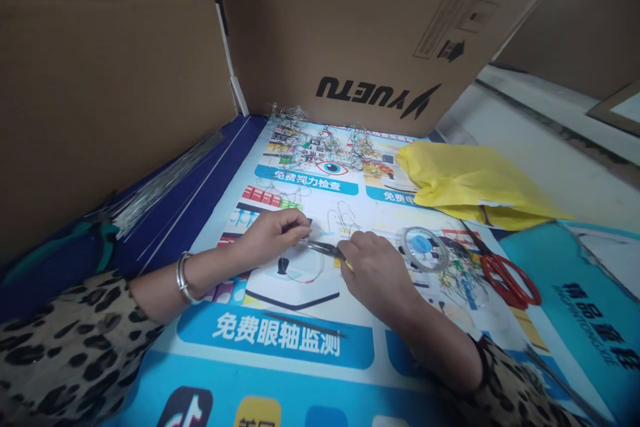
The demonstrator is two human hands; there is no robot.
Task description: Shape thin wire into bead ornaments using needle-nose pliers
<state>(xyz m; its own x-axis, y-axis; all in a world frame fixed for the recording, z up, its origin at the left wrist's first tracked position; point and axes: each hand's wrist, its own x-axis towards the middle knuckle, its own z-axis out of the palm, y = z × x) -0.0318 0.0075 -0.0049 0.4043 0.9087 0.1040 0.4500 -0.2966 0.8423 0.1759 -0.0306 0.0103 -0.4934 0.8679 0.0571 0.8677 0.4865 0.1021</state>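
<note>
My left hand (283,230), a silver bangle on its wrist, has thumb and forefinger pinched together on a thin wire (321,271). The wire hangs below the fingers in a loose loop with a reddish part on it. My right hand (375,270) is wrapped round small pliers (326,249) with a bit of yellow handle showing. The pliers point left, and their jaws reach the left fingertips, where the wire's end is too small to make out. Just beyond the hands lie a few bent wire pieces (345,217).
Cardboard walls (325,27) stand behind and left. Straight wires (160,183) and green-handled pliers (60,250) lie left. Tangled beaded wires (330,143) are at the back. To the right are a tape roll (425,249), red-handled scissors (510,279), a yellow bag (475,177) and a teal bag (565,280).
</note>
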